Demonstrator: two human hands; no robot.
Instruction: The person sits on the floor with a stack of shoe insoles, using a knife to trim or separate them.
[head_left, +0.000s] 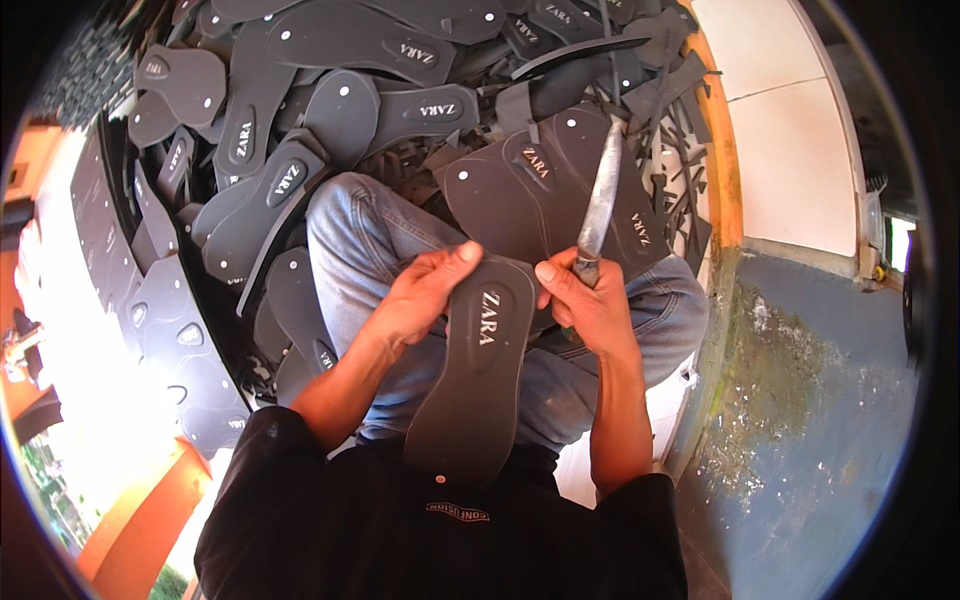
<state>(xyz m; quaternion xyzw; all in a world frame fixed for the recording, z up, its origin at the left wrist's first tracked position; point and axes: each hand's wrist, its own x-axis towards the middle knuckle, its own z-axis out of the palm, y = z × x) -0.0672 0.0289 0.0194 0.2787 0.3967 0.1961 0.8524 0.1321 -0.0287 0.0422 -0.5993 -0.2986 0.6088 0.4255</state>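
A dark grey sandal sole point(470, 390) with a pale printed mark on a raised oval pad lies lengthwise in front of my chest. My left hand point(425, 295) grips its far left edge, thumb on top. In my right hand point(592, 305) is a knife point(603, 190), its long blade pointing up and away from me. That hand's thumb is close to the sole's far right corner; whether it touches cannot be told. Beyond both hands, an uncut grey foam sheet point(490, 205) with sole outlines leans by my knees. The knife's handle is mostly hidden in my fingers.
Cut soles point(345, 115) lie in a loose heap ahead and to the left. Thin dark offcut strips point(675, 210) gather at the right by an orange wooden edge point(722, 150). A large marked foam sheet point(165, 325) stands at the left. Blue-grey floor point(840, 400) extends on the right.
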